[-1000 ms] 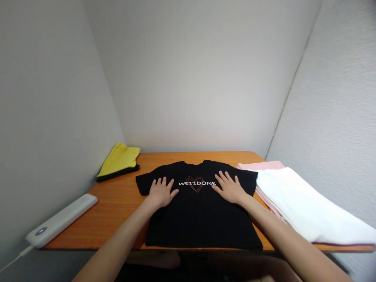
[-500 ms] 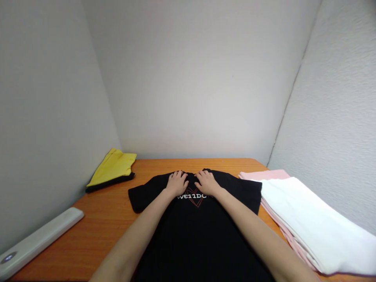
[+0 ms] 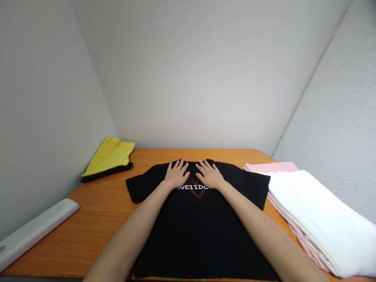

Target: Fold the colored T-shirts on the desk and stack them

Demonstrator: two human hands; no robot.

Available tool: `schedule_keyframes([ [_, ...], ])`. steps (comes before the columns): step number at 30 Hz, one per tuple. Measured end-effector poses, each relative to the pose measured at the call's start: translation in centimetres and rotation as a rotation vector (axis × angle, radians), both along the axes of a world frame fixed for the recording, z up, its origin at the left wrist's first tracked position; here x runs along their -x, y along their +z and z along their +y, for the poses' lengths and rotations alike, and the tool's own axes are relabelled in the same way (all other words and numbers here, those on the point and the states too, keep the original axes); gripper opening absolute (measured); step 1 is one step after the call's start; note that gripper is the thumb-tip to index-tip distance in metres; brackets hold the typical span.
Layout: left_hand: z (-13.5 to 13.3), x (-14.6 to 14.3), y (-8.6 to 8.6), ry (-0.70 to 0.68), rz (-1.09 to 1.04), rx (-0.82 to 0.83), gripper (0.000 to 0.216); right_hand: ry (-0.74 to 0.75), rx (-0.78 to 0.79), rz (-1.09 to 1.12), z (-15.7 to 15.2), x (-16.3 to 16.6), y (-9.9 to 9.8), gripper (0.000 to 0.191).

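Note:
A black T-shirt (image 3: 202, 231) lies spread out on the wooden table, its neckline toward the back wall and its hem near the front edge. White letters and a red heart outline are printed on its chest, partly covered by my hands. My left hand (image 3: 176, 175) rests flat on the shirt just left of the neckline, fingers spread. On the other side of the neckline my right hand (image 3: 209, 175) lies flat too, its fingers apart. Neither hand grips the cloth.
Folded yellow (image 3: 110, 157) and black garments are stacked at the back left. A long white device (image 3: 41, 225) lies along the left wall. To the right sits a pile of folded white (image 3: 320, 219) and pink (image 3: 273, 167) clothes. Walls enclose the wooden table (image 3: 100, 219) at the back and sides.
My fingers have gone from slightly curled to stretched out and spread flat on the shirt. The view has tilted a little, bringing the shirt's hem into sight.

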State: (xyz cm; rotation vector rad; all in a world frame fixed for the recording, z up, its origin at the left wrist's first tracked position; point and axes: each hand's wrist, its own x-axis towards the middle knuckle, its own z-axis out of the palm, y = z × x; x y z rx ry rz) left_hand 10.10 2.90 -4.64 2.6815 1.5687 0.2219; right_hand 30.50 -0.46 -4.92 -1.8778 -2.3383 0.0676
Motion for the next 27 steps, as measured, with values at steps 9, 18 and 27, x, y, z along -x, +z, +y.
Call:
schedule_keyframes([
  [9, -0.4, 0.0, 0.7, 0.008, -0.087, -0.092, 0.055, 0.049, -0.144, 0.03, -0.4, 0.2, 0.8, 0.058],
  [18, -6.8, 5.0, 3.2, 0.065, -0.055, -0.073, 0.055, -0.002, -0.067, 0.011, -8.8, -0.8, 1.9, 0.077],
  [27, -10.8, 6.3, 1.7, 0.25, 0.035, 0.059, 0.073, -0.073, -0.042, -0.008, -13.7, -1.8, 0.5, 0.088],
])
